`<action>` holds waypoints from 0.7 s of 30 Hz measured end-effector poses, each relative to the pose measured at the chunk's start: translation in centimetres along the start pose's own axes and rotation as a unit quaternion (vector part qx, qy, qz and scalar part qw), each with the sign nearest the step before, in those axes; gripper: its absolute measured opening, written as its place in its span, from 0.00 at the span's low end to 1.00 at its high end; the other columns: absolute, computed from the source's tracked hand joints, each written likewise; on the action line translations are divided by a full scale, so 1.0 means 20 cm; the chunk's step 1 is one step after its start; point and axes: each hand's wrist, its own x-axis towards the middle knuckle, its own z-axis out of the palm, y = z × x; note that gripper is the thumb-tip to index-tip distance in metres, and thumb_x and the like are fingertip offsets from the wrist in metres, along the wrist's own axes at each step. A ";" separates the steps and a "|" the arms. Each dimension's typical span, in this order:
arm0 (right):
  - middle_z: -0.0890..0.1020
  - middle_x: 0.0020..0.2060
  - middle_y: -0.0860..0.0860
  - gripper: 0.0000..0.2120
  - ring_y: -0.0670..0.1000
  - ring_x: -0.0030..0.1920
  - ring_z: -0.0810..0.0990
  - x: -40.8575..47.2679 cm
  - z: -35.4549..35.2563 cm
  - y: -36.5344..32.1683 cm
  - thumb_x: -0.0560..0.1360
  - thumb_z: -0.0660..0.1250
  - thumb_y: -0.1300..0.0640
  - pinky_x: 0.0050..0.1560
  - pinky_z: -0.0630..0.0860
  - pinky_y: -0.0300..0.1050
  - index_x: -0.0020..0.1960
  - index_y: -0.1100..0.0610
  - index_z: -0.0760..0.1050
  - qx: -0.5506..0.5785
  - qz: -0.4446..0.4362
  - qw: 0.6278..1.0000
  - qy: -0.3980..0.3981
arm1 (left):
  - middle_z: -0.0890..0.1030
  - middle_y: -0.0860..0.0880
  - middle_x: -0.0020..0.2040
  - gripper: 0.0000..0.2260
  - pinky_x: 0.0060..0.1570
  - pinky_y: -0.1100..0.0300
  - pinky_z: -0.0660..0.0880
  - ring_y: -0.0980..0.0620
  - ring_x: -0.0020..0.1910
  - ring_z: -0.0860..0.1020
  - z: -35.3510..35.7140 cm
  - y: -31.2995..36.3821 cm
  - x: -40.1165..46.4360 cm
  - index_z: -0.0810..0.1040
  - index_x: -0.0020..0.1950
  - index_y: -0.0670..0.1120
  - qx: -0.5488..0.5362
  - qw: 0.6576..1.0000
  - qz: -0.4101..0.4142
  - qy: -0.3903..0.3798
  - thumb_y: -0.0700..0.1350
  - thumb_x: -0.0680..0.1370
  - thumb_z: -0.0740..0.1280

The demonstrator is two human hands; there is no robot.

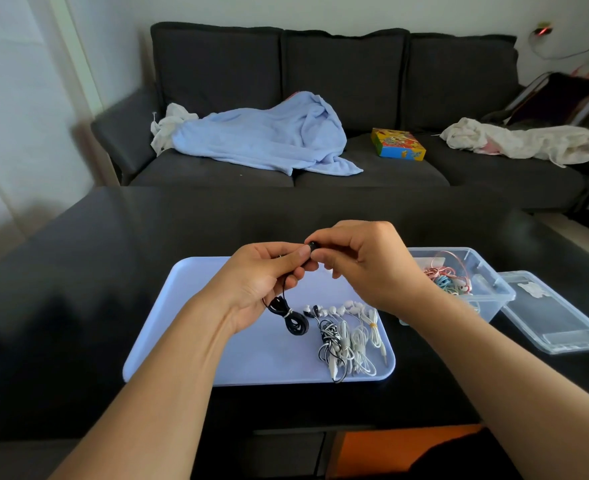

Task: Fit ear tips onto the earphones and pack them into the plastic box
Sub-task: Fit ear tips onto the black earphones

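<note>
Both hands up over the lavender tray [189, 341], left hand [262, 282] & right hand [362, 265] pinching the black earphone [311, 245], its coiled cord [296, 323] dangling onto tray, plastic box [494, 289] just right of tray.

left hand [265, 271] pinches black earphone [296, 320] | right hand [366, 261] grips its bud, above tray [189, 334] | plastic box [494, 289] right, on desk [78, 271]
</note>
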 end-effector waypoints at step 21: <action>0.86 0.39 0.51 0.09 0.51 0.37 0.83 -0.01 -0.02 0.00 0.76 0.72 0.64 0.39 0.80 0.38 0.55 0.60 0.85 0.139 0.026 0.990 -0.018 | 0.82 0.47 0.35 0.07 0.29 0.71 0.72 0.59 0.28 0.73 -0.03 0.01 -0.03 0.84 0.44 0.41 0.005 0.999 -0.004 -0.033 0.43 0.68 0.71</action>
